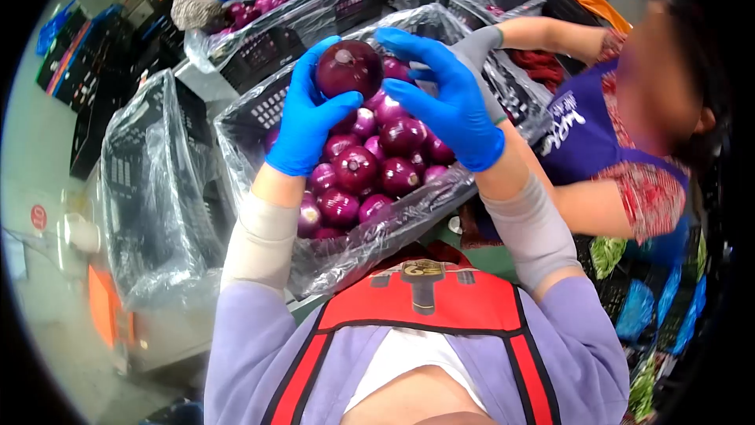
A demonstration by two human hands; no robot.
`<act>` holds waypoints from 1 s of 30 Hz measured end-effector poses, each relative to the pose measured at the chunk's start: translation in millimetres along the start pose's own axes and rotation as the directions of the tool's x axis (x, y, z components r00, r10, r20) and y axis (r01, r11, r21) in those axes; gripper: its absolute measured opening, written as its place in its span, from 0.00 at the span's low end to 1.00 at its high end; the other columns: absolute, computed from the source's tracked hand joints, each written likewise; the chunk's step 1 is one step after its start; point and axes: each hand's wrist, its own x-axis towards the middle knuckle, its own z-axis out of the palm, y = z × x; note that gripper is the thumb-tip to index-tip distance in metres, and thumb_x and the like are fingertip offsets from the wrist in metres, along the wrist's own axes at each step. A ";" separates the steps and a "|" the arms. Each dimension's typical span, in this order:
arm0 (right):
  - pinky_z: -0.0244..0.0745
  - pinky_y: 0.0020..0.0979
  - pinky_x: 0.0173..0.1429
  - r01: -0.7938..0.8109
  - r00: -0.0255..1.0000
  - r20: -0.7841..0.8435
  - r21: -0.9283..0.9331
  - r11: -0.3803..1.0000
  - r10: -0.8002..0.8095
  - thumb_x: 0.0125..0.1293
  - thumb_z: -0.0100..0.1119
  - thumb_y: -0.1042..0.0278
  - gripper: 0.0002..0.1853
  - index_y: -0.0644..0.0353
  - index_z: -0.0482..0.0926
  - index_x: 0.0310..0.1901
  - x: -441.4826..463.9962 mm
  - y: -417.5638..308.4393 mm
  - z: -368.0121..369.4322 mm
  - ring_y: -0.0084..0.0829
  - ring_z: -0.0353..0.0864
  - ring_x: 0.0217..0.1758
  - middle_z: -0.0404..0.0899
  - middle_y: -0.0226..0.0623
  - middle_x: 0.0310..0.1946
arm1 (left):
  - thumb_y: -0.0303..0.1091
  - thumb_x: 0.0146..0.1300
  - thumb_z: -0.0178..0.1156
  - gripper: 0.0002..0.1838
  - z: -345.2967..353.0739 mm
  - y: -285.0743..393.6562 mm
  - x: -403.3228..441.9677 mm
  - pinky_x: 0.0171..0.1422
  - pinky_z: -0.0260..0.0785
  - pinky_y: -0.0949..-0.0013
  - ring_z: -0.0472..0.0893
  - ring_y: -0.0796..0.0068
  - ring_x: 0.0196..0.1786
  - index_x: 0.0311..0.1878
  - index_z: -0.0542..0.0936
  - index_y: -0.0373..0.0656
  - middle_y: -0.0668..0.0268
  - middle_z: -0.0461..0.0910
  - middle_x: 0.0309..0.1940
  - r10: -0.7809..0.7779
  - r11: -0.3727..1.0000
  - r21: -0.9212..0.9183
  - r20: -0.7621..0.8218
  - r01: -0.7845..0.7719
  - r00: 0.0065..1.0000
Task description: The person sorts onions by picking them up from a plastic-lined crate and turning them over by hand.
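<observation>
The left hand is holding an onion above a crate of others; the right hand is curving wide beside it, partly hiding a co-worker's glove. Another crate is standing left.

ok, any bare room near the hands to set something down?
Likely inside the lined crate left of the onion crate; only loose clear plastic shows within its walls. Crowded: the onion crate, piled with onions beneath the left hand and right hand, a co-worker's grey-gloved hand close by the right.
</observation>
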 end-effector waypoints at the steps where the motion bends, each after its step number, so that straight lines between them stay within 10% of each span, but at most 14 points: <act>1: 0.72 0.29 0.60 0.025 1.000 0.013 0.043 0.999 -0.025 0.59 0.66 0.74 0.24 0.62 0.74 0.59 11.9 15.0 11.6 0.28 0.76 0.56 0.77 0.37 0.56 | 0.21 0.48 0.69 0.42 -5.4 -2.4 0.2 0.69 0.67 0.64 0.71 0.65 0.64 0.68 0.63 0.43 0.58 0.68 0.64 -0.007 1.000 0.007 -0.013 0.007 1.000; 5: 0.73 0.28 0.59 0.112 0.985 0.123 0.078 0.991 -0.121 0.60 0.66 0.72 0.18 0.61 0.78 0.53 43.4 55.8 39.1 0.26 0.77 0.54 0.77 0.38 0.56 | 0.22 0.49 0.70 0.42 -21.5 -13.6 -2.7 0.69 0.66 0.64 0.70 0.66 0.65 0.68 0.63 0.41 0.58 0.68 0.63 -0.015 0.995 0.097 -0.130 0.028 0.991; 11: 0.74 0.24 0.53 -0.251 0.965 0.072 0.528 0.812 0.252 0.71 0.55 0.71 0.08 0.64 0.82 0.43 52.3 91.0 53.9 0.21 0.80 0.44 0.84 0.33 0.39 | 0.24 0.47 0.72 0.43 -34.3 -25.0 -0.3 0.70 0.64 0.63 0.70 0.67 0.64 0.68 0.64 0.41 0.60 0.69 0.63 -0.132 0.989 0.037 -0.181 0.140 0.975; 30: 0.69 0.29 0.63 -0.302 0.953 0.139 0.508 0.806 0.270 0.60 0.58 0.80 0.16 0.60 0.77 0.50 27.2 89.3 47.1 0.25 0.76 0.55 0.78 0.34 0.51 | 0.24 0.50 0.70 0.42 -29.6 -24.5 -8.1 0.71 0.63 0.63 0.68 0.67 0.67 0.70 0.62 0.41 0.60 0.67 0.65 -0.151 0.989 -0.009 -0.124 0.151 0.981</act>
